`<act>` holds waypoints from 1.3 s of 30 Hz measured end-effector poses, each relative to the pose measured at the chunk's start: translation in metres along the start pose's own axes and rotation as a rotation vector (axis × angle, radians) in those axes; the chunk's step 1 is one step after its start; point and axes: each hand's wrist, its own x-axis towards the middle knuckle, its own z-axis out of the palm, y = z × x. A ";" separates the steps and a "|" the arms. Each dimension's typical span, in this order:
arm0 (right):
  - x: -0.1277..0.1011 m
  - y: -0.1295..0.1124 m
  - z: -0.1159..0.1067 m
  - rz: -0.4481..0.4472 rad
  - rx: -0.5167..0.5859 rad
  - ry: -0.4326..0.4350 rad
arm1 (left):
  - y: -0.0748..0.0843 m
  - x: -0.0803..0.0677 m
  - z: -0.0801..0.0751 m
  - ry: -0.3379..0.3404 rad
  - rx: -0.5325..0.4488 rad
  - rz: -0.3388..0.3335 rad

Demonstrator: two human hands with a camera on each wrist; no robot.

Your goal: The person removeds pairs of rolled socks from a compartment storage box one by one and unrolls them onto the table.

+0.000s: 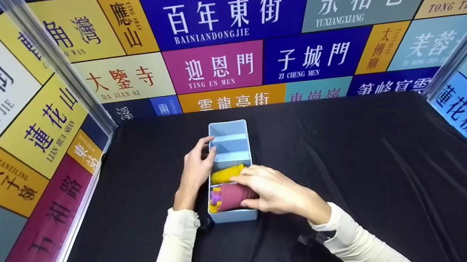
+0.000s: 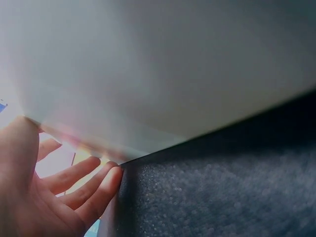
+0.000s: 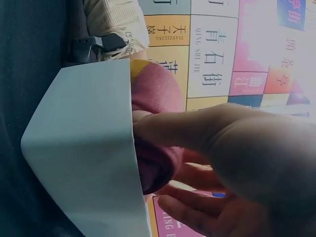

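- Lowest in the head view, two cream sleeves come up from the bottom edge toward the middle of the frame.
- The right hand [image 1: 271, 190] lies across the near end of a pale blue divided box [image 1: 228, 128], thumb and fingers curled round a maroon rolled cloth [image 1: 233, 196] that sits in the nearest compartment – the right wrist view shows the roll [image 3: 157, 94] pressed against the box wall [image 3: 84, 148].
- A bit of purple and yellow shows under the maroon roll at its left end; what it is cannot be told.
- The left hand [image 1: 197, 168] rests against the box's left wall with fingers relaxed and fairly straight, the thumb hooked over the rim – it holds nothing.
- In the next compartment up lies a yellow rolled cloth [image 1: 226, 174], just beyond the right fingertips.
- The two far compartments of the box sit in the centre of the frame.
- The black-draped worktop [image 1: 363, 159] spreads out around the box.
- Across the top and both sides stand walls of coloured sign panels [image 1: 225, 20] with Chinese lettering.
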 end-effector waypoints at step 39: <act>-0.026 0.042 -0.018 -0.007 0.381 0.229 | -0.001 -0.002 0.000 0.003 -0.015 -0.003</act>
